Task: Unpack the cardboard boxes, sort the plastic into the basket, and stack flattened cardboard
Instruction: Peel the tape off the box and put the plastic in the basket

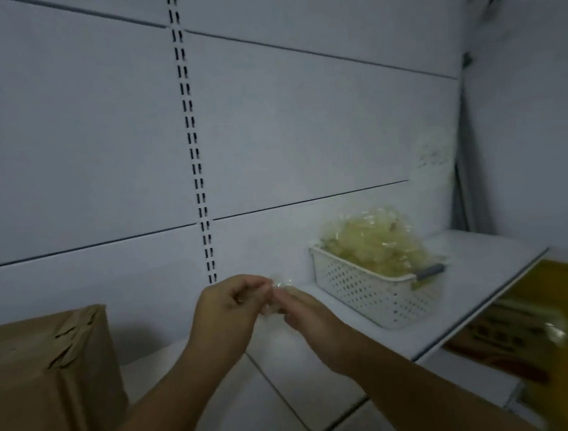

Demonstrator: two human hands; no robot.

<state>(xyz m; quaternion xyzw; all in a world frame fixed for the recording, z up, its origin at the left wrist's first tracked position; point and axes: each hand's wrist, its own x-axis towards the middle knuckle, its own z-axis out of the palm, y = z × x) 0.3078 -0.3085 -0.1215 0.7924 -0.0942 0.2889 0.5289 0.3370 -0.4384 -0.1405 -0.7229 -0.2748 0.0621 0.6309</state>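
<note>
Head: plastic (280, 283) between both hands (229, 310) (305, 313)

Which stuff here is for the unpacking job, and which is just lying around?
For the job: left hand and right hand, both pinching the plastic scrap; white basket; plastic heap in it; cardboard box.
Just there: shelf; slotted rail.
</note>
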